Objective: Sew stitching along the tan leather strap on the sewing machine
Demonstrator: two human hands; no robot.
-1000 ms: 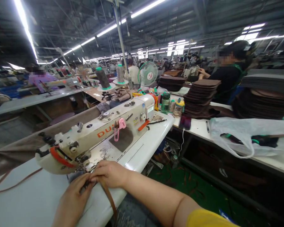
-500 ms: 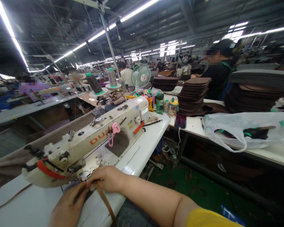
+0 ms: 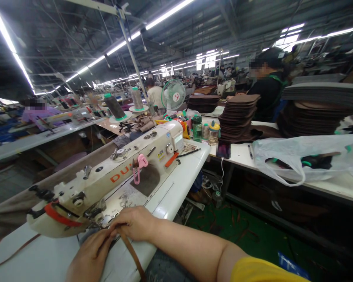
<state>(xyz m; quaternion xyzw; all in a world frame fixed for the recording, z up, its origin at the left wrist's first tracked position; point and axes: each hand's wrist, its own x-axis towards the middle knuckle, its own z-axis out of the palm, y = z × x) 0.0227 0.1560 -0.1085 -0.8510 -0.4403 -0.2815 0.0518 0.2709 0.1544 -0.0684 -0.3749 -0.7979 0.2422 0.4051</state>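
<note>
A white sewing machine (image 3: pixel 129 164) stands on the pale tabletop, its needle end at the lower left. Close beside the presser foot, my right hand (image 3: pixel 135 223) pinches a narrow brown strip (image 3: pixel 131 250), which hangs down over the table's front edge. Thumb and fingers of my left hand (image 3: pixel 90 254) are pressed together next to the right fingertips, on dark material by the needle. What exactly the left fingers grip is mostly hidden. Pink thread snips (image 3: pixel 139 168) hang on the machine's arm. Another thin brown strip (image 3: pixel 14 254) trails across the table at the left.
Thread cones (image 3: pixel 114 106) stand behind the machine, near a green fan (image 3: pixel 173 95). Stacked brown pieces (image 3: pixel 238 117), a green bottle (image 3: pixel 197 128) and a plastic bag (image 3: pixel 282 156) rest on the right-hand table. A co-worker in black (image 3: pixel 266 86) sits beyond. Scraps litter the green floor (image 3: pixel 238 227).
My left hand has shifted slightly right, with its fingers drawn closer together. My right hand keeps its pinch on the strip. The camera view has tilted a little.
</note>
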